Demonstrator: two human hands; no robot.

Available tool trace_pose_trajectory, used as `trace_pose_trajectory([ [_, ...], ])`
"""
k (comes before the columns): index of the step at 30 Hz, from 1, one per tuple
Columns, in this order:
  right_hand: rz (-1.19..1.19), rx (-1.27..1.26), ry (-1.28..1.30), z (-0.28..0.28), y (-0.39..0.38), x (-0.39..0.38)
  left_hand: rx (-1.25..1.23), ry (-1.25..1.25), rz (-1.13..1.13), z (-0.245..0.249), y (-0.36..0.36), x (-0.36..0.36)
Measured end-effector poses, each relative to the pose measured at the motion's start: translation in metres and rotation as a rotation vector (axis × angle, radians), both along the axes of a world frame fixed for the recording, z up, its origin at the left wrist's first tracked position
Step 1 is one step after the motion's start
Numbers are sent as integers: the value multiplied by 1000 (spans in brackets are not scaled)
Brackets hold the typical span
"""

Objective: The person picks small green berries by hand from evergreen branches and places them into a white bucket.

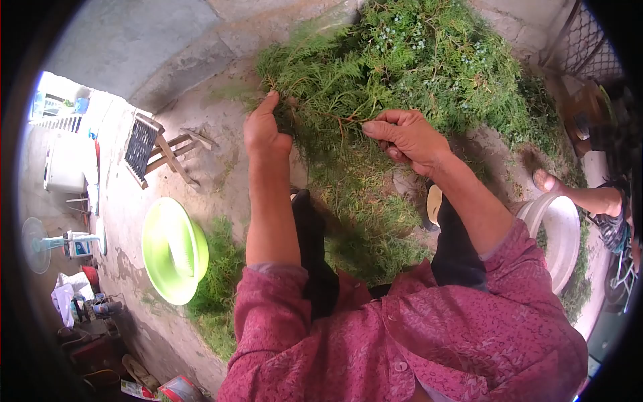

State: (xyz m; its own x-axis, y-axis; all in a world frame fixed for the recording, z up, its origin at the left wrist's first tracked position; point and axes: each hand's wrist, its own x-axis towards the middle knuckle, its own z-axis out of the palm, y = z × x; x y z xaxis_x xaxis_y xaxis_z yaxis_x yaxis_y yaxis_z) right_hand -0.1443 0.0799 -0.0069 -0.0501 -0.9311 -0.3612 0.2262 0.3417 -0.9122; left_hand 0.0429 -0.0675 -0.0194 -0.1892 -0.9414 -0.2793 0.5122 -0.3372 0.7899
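Left hand (pixel 264 134) was closed on foliage and right hand (pixel 405 137) pinched a twig in the big sprig pile (pixel 429 60) on the floor (pixel 201 114), and with only a small heap (pixel 218 281) by the green basin (pixel 174 251), most looked undone.

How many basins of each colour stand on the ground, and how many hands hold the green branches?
Green basin: 1
White basin: 1
Hands gripping the green branches: 2, the left hand and the right hand
Total: 4
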Motion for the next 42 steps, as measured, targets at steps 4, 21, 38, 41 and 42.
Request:
trace_pose_trajectory([
  [4, -100, 55, -133, 5, 3, 4, 22, 48, 112, 4, 2, -6],
  [21, 56, -147, 348, 32, 20, 5, 28, 134, 144, 4, 9, -23],
  [38, 158, -13, 42, 55, 42, 8, 131, 186, 336, -9, -23, 19],
  [41, 139, -46, -514, 35, 28, 5, 149, 153, 304, 0, -14, 19],
  [42, 197, -44, -558, 33, 27, 5, 174, 141, 296, 3, -11, 18],
])
